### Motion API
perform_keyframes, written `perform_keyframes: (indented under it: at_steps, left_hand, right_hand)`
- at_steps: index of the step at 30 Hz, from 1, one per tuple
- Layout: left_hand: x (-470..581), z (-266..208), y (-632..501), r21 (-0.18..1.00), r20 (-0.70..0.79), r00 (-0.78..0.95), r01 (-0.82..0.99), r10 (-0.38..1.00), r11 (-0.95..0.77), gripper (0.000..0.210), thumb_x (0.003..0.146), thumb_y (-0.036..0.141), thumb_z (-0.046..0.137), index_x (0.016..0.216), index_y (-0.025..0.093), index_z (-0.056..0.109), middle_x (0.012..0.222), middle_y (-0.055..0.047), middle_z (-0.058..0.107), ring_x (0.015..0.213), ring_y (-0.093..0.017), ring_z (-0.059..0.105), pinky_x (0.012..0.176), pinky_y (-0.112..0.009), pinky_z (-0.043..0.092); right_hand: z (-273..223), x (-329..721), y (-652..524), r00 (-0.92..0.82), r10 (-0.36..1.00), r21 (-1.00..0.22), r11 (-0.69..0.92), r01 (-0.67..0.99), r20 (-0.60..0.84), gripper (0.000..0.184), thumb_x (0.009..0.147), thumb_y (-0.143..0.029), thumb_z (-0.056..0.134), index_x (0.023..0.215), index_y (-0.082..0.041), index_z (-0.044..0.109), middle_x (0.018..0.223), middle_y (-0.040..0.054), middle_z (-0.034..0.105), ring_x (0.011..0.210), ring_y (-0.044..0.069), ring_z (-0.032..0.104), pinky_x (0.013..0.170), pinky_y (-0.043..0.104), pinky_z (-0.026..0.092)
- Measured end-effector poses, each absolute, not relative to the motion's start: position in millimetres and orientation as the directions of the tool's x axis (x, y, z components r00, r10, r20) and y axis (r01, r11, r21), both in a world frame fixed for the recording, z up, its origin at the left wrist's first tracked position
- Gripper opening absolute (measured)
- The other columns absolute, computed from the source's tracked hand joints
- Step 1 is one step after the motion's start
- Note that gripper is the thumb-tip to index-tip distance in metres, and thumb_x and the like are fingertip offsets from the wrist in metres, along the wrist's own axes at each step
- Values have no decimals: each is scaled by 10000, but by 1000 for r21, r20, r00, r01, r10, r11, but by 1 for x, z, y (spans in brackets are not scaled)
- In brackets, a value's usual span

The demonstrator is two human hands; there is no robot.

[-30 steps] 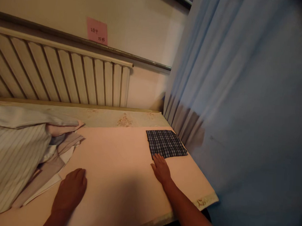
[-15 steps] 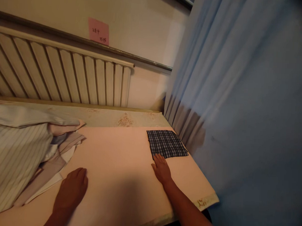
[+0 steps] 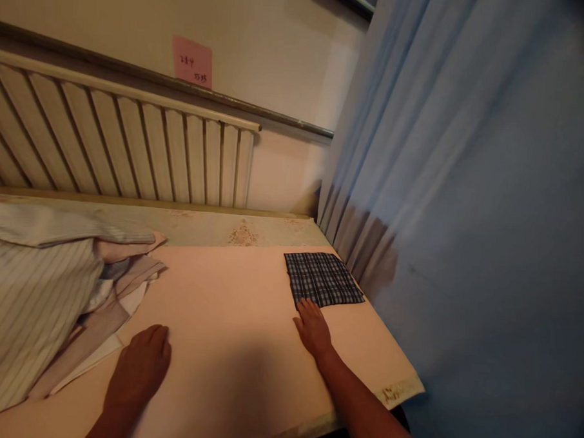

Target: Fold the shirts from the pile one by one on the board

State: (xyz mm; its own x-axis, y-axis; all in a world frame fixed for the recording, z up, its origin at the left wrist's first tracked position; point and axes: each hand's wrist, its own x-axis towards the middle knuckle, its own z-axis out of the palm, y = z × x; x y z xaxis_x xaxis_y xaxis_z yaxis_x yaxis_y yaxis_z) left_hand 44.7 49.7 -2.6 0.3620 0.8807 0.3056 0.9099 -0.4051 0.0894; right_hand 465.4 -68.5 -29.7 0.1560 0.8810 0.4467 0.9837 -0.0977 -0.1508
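Note:
A folded piece of dark blue and black plaid cloth (image 3: 323, 278) lies flat near the right edge of the table. At its near left corner, my right hand (image 3: 312, 326) lies palm down with stretched fingers, the tips touching the cloth. My left hand (image 3: 143, 361) rests low on the pink table covering (image 3: 220, 313), its back up and its fingers curled in; nothing shows in it, though its underside is hidden. Left of that hand lies a heap of clothes with a striped light shirt (image 3: 32, 298) on top and mauve and white fabric edges underneath.
A pale radiator (image 3: 164, 152) stands behind the table, with a dark pipe above it. On the wall hangs a pink note (image 3: 192, 63) with handwriting. A blue curtain (image 3: 457, 207) borders the table's right side. Patterned cloth shows along the table's edges.

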Motion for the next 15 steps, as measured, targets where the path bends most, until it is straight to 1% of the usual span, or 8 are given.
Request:
perform_keyframes:
  at_steps: [6, 15]
  left_hand:
    - [46, 1, 47, 112, 292, 357, 909, 887, -402, 363, 929, 268, 304, 1171, 144, 543, 1240, -135, 570, 1136, -286, 501, 872, -401, 398]
    - [44, -6, 52, 112, 300, 360, 906, 884, -407, 364, 916, 280, 341, 1187, 141, 540, 1261, -139, 560, 1141, -289, 496, 889, -399, 391]
  right_hand:
    - [-28, 465, -70, 150, 884, -147, -93, 985, 442, 442, 933, -278, 474, 1361, -174, 508, 1413, 94, 513, 1362, 256, 392, 1141, 474, 297]
    - [-24, 464, -70, 161, 890, -149, -106, 983, 426, 443, 927, -275, 485, 1355, -167, 511, 1426, 95, 499, 1356, 257, 401, 1144, 463, 291]
